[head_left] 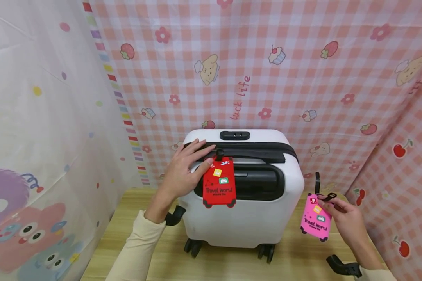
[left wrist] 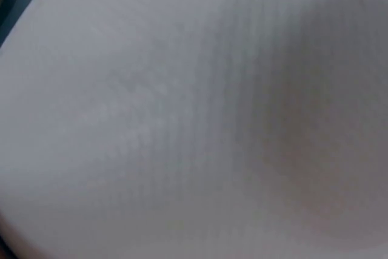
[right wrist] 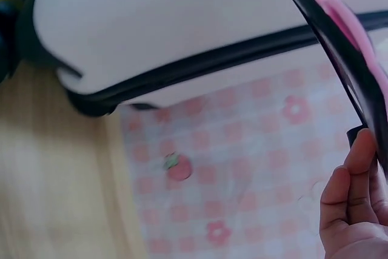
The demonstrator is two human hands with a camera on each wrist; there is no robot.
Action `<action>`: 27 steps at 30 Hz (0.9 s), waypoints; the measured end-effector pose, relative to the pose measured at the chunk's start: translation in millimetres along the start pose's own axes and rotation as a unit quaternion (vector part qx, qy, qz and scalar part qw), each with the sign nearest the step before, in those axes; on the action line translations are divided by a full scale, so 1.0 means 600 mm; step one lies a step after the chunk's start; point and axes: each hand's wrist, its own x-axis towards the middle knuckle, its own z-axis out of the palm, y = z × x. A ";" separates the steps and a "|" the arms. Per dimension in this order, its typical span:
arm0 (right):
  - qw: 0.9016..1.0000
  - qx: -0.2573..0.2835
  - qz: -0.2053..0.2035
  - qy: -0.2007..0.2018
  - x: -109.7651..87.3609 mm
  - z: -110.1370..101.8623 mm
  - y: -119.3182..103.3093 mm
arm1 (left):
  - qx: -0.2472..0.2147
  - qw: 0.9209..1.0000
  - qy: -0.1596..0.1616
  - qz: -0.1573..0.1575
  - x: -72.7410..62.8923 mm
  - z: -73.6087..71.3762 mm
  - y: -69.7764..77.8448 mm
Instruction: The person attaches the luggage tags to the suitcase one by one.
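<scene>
A white suitcase (head_left: 232, 226) stands upright with a black recessed panel on the side facing me. A red luggage tag (head_left: 219, 191) lettered "Travel World" hangs by its short black strap from the top. My left hand (head_left: 186, 171) rests on the suitcase's top left edge with fingers extended, its thumb over the tag's upper corner. Off to the right of the suitcase, my right hand (head_left: 344, 218) pinches a pink luggage tag (head_left: 315, 218) near its top. That tag's black strap (head_left: 317, 181) sticks up loose. The right wrist view shows the pink tag edge-on above my fingers (right wrist: 361, 156).
A black combination lock (head_left: 234, 135) sits on the suitcase top, and black wheels (head_left: 266, 251) are under it. The floor (head_left: 126, 242) is wood-patterned. A pink checked cloth (head_left: 253, 58) hangs close behind, with a white cartoon-printed curtain (head_left: 56, 117) at left. Blurred white suitcase surface (left wrist: 151, 119) fills the left wrist view.
</scene>
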 end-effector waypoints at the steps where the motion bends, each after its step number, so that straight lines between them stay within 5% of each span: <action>1: 1.000 0.010 -0.010 0.001 0.000 0.000 -0.005 | -0.001 1.000 -0.001 -0.001 0.000 0.000 0.000; 8: 0.987 0.149 -0.054 -0.005 -0.002 -0.001 -0.039 | -0.005 1.000 0.000 0.002 0.001 0.002 -0.001; 17: 0.971 0.219 -0.093 -0.016 -0.010 -0.003 -0.090 | -0.001 1.000 0.005 0.007 0.002 0.003 -0.001; 20: 0.955 0.269 -0.122 -0.024 -0.012 -0.004 -0.109 | 0.000 1.000 0.006 0.006 0.002 0.003 -0.001; 27: 0.892 0.391 -0.207 -0.095 -0.014 -0.004 -0.148 | -0.002 1.000 0.001 -0.002 0.000 0.001 0.002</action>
